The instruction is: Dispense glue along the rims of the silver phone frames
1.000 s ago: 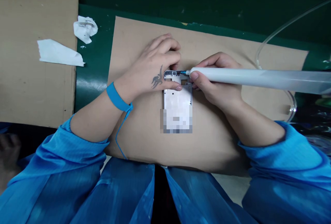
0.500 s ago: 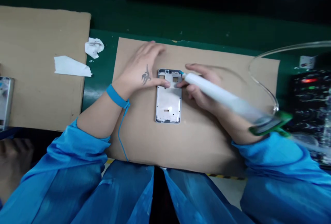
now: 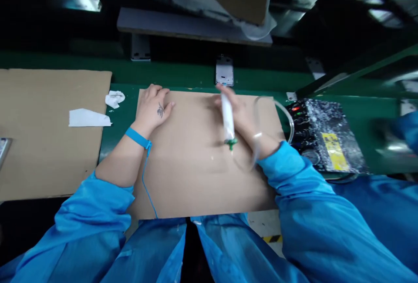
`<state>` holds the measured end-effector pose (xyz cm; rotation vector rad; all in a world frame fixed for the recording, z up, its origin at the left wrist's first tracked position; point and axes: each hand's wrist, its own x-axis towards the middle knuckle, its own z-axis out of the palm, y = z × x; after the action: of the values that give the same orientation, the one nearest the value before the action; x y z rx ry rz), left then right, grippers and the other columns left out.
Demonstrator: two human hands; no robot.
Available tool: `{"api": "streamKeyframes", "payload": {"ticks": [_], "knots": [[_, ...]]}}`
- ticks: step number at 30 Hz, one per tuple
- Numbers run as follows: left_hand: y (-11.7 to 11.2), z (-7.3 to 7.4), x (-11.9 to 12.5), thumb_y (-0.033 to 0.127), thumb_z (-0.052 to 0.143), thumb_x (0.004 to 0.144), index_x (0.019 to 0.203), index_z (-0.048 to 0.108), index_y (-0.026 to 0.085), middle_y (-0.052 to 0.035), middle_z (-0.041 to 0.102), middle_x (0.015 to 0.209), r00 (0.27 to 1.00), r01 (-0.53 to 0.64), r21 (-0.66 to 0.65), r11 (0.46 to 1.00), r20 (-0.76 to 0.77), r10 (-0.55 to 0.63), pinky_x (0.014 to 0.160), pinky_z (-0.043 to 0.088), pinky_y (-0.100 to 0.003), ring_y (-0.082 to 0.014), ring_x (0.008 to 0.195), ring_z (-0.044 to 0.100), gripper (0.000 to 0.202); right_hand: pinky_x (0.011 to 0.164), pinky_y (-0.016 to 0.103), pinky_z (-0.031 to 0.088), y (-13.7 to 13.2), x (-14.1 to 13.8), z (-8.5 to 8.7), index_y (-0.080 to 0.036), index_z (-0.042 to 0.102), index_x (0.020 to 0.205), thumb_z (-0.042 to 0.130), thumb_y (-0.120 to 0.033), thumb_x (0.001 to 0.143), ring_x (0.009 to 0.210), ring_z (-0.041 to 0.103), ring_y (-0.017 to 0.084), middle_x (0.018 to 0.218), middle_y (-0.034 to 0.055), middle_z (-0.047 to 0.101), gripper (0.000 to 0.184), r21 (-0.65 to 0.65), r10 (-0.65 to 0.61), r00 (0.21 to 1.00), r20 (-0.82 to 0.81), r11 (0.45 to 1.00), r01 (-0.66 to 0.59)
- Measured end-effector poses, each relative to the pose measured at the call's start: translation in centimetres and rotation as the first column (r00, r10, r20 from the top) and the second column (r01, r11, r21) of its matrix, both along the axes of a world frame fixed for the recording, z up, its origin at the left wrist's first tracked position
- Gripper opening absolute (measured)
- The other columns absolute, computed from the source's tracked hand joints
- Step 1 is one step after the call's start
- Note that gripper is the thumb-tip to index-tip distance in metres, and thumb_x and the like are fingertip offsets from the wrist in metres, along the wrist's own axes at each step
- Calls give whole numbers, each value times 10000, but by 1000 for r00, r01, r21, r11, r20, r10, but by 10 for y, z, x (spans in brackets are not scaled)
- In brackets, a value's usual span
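Note:
My left hand lies on the left side of the cardboard sheet, fingers outstretched and holding nothing. A blue wrist strap with a coiled cord circles that wrist. On the right, my right hand is closed round a white dispensing syringe with a green cap at its rear. Just beyond my right fingertips a silver phone frame lies on the green bench; whether they touch it I cannot tell. The syringe's tip is hidden or blurred at the fingers.
A clear tube loops near a black control box at the right. Another phone frame is under the grey shelf. Torn white paper lies on the left cardboard. A blue sleeve shows at right.
The phone frame has gone from the cardboard between my hands to the bench behind it. My left hand has let go and moved left. The syringe has swung upright in view. The camera has tilted up.

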<state>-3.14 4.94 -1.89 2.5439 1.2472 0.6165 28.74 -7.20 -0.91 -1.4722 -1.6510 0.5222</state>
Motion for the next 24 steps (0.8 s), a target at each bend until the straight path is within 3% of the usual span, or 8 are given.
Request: {"api": "streamKeyframes", "payload": {"ticks": [2, 3, 7, 10, 12, 15, 20, 24], "knots": [[-1, 1, 2, 485, 601, 1009, 1484, 682, 152, -234, 634, 1522, 1000, -21, 4, 1000, -5, 21, 1360, 413, -678, -481, 1583, 514, 586, 1027, 389, 722, -2, -27, -4, -254, 803, 1346, 750, -648, 1045, 1004, 876, 227, 1081, 30, 880, 498, 65, 33, 999, 35, 997, -35], [-2, 2, 3, 470, 601, 1007, 1482, 688, 145, -241, 631, 1521, 1000, -29, 4, 1000, -6, 29, 1359, 415, -681, -485, 1584, 510, 582, 1034, 391, 721, -2, -41, -6, -258, 825, 1356, 800, -667, 1001, 962, 879, 236, 1039, 26, 883, 543, 96, 64, 996, 63, 993, -69], [-10, 5, 7, 437, 612, 1021, 1475, 702, 152, -233, 635, 1529, 999, -51, 0, 999, 0, 51, 1360, 419, -680, -477, 1585, 511, 543, 1158, 474, 669, 21, -76, -6, -310, 851, 1328, 770, -753, 987, 1244, 841, 321, 1312, 102, 870, 565, 196, 39, 998, -40, 980, -31], [-18, 8, 10, 401, 619, 1042, 1497, 699, 123, -234, 632, 1544, 998, -62, -11, 998, -16, 62, 1384, 408, -618, -449, 1594, 517, 539, 827, 400, 727, 57, -90, -1, -287, 837, 1241, 721, -823, 970, 910, 850, 258, 1004, 70, 860, 612, -4, -52, 939, -341, 999, 54], [-23, 10, 12, 390, 629, 1053, 1511, 697, 112, -229, 629, 1558, 997, -72, -22, 997, -32, 71, 1397, 394, -586, -440, 1605, 514, 539, 583, 304, 625, 83, -100, 0, -269, 808, 1189, 777, -827, 894, 627, 725, 177, 771, -6, 752, 632, -158, -101, 849, -519, 987, 21], [-29, 12, 15, 382, 647, 1067, 1516, 693, 98, -231, 630, 1580, 995, -86, -37, 996, -57, 84, 1415, 365, -579, -452, 1638, 491, 534, 529, 235, 538, 116, -116, -1, -253, 760, 1152, 856, -728, 835, 571, 654, 118, 730, -47, 705, 579, -197, -119, 769, -629, 980, -10], [-39, 14, 19, 357, 652, 1077, 1491, 692, 83, -251, 628, 1610, 991, -110, -52, 993, -84, 105, 1425, 344, -604, -476, 1682, 455, 497, 593, 257, 565, 158, -136, -9, -270, 655, 1395, 795, -711, 866, 670, 724, 157, 842, -33, 775, 703, -127, -89, 836, -542, 992, 23], [-44, 14, 20, 330, 643, 1075, 1498, 682, 91, -252, 617, 1634, 989, -122, -53, 991, -94, 117, 1427, 350, -595, -472, 1688, 459, 487, 880, 385, 671, 187, -143, -12, -205, 619, 1478, 709, -568, 976, 976, 831, 249, 1132, 91, 824, 626, -108, -142, 972, -185, 987, 123]]}}
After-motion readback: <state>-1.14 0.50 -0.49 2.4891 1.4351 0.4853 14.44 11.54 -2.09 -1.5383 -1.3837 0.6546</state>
